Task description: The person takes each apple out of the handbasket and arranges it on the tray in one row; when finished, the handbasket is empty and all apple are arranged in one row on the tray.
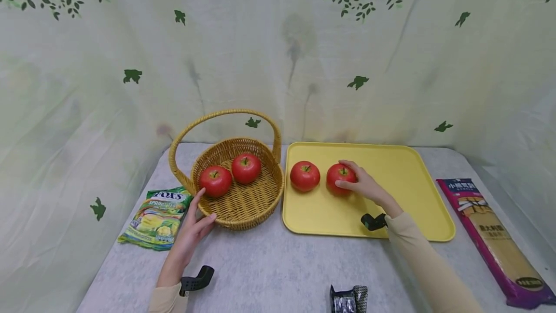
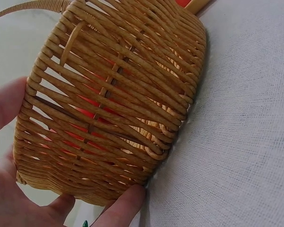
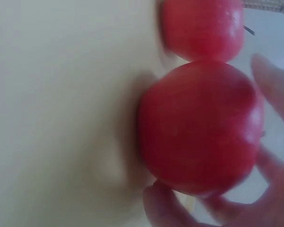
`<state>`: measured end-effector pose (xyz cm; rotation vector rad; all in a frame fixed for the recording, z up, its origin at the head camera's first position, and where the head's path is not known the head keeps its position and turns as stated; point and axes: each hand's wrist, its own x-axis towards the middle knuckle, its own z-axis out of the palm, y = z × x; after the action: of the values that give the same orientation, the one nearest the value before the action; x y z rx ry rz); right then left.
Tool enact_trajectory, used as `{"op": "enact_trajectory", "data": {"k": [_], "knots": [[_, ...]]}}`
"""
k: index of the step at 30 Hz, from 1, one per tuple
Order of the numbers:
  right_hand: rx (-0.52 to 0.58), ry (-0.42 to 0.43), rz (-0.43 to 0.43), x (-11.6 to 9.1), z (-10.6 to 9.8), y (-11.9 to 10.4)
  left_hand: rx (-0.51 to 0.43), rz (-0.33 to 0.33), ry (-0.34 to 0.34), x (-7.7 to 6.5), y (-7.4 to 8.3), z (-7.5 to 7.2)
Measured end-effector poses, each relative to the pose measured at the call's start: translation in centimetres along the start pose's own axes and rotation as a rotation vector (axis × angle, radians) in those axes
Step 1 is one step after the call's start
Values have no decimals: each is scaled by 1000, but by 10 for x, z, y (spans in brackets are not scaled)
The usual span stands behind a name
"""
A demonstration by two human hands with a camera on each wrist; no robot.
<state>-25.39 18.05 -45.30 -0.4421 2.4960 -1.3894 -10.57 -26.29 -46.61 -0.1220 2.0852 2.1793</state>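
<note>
Red apple pinched in right hand: grip both sides evenly, clear of the neighbouring apple between hands; with left hand spread, steady the basket.

Round tan wicker basket, arched handle up, 2 red apples inside, stems up. Just beside it, flat yellow rectangular tray: left apple loose, right apple gripped, both red, stems up.
</note>
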Motion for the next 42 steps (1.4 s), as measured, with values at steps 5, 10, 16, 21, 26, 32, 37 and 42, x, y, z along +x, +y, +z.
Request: {"op": "enact_trajectory", "data": {"k": [5,10,16,21,26,32,37,42], "knots": [[15,-80,33,-4,-7,-4,-1,-2,9,-1,2,0],[21,-94,37,-2,-10,4,1,0,10,-1,3,0],[32,-80,22,-2,-14,-1,-7,6,9,-1,1,0],[71,10,-52,-2,-15,-16,-6,7,9,-2,0,0],[133,29,-161,0,-7,-38,-9,10,9,-2,0,0],[149,-68,-276,7,20,-69,-16,10,11,-3,0,1],[157,-192,-333,14,48,-92,-16,3,15,-2,1,2],[162,-290,-366,21,74,-110,-17,-4,20,-2,2,3]]}}
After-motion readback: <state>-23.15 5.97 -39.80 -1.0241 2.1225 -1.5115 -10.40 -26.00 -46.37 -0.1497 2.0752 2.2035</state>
